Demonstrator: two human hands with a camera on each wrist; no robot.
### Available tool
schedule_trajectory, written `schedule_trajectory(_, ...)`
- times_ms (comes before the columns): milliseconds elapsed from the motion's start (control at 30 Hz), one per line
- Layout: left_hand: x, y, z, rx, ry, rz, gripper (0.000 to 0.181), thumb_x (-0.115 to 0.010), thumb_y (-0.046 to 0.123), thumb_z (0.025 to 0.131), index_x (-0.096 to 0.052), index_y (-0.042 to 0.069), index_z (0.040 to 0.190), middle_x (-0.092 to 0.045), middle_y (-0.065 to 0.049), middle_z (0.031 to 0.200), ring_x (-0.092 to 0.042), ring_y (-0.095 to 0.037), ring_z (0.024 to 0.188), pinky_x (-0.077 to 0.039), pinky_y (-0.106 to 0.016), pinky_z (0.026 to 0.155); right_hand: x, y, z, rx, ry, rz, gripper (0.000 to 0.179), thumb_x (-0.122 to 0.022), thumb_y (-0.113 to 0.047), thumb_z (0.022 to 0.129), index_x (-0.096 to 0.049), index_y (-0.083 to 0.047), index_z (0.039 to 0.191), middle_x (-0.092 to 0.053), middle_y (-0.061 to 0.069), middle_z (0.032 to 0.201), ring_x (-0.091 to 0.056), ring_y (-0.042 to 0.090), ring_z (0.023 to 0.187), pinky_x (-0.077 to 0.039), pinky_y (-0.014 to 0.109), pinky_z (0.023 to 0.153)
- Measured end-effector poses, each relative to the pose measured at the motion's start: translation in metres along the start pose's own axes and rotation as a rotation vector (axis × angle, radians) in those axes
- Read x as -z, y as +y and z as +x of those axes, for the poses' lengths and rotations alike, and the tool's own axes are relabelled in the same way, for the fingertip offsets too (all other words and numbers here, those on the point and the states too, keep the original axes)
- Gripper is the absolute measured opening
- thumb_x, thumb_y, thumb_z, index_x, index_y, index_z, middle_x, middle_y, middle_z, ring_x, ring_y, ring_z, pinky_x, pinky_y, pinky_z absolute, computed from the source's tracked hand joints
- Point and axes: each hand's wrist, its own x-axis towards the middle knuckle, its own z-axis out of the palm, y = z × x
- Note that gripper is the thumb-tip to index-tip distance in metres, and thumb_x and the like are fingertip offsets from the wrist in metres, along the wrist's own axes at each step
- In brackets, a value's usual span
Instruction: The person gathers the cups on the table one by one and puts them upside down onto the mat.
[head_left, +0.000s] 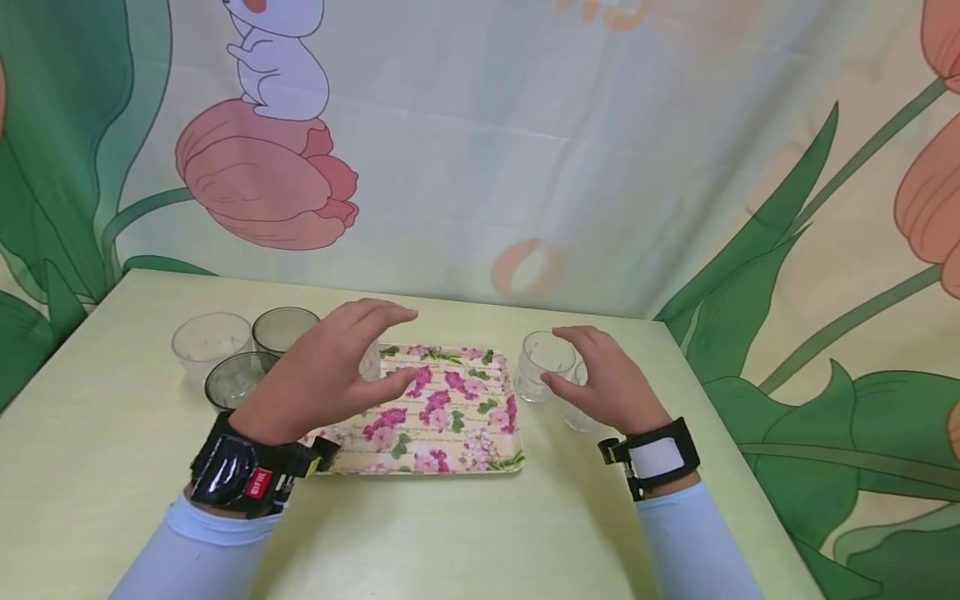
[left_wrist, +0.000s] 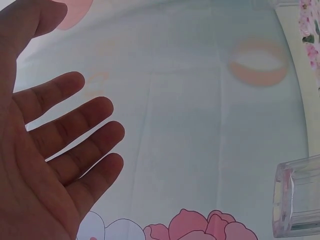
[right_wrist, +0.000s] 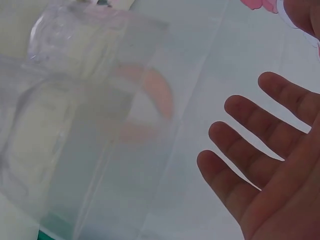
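My left hand [head_left: 326, 375] hovers over the left part of a flowered tray [head_left: 457, 462], fingers spread and thumb apart, with nothing in it. A clear glass [head_left: 371, 363] on the tray is partly hidden behind that hand; in the left wrist view the glass [left_wrist: 297, 200] stands off from the fingers. To the tray's right, my right hand [head_left: 615, 383] is held with fingers apart and holds nothing. Two clear glasses stand by it: one glass [head_left: 534, 379] beyond the fingertips, another glass [head_left: 576, 414] partly covered by the hand. The right wrist view shows both glasses away from the fingers.
Left of the tray stand a clear glass bowl [head_left: 202, 346] and two smoky grey glass ones, the farther grey bowl [head_left: 279, 325] and the nearer grey bowl [head_left: 234, 379]. All rest on a pale table [head_left: 450, 542]. A printed curtain [head_left: 450, 167] hangs behind the table.
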Motion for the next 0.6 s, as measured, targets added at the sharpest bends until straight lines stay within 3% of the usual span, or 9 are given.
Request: schedule_trajectory(600, 0.002, 0.0, -0.001, 0.028, -0.022, 0.012, 0.061, -0.074, 0.042, 0.087, -0.057, 0.013, 0.137, -0.061, -0.005, 0.132, -0.057, -0.023, 0.125, -0.051, -0.044, 0.102, -0.008, 0.029, -0.012, -0.075, 0.005, -0.044, 0.065, -0.068, -0.047, 0.091, -0.053, -0.009, 0.141, -0.056, 0.014, 0.14, -0.05, 0.034, 0.132, -0.043, 0.054, 0.109)
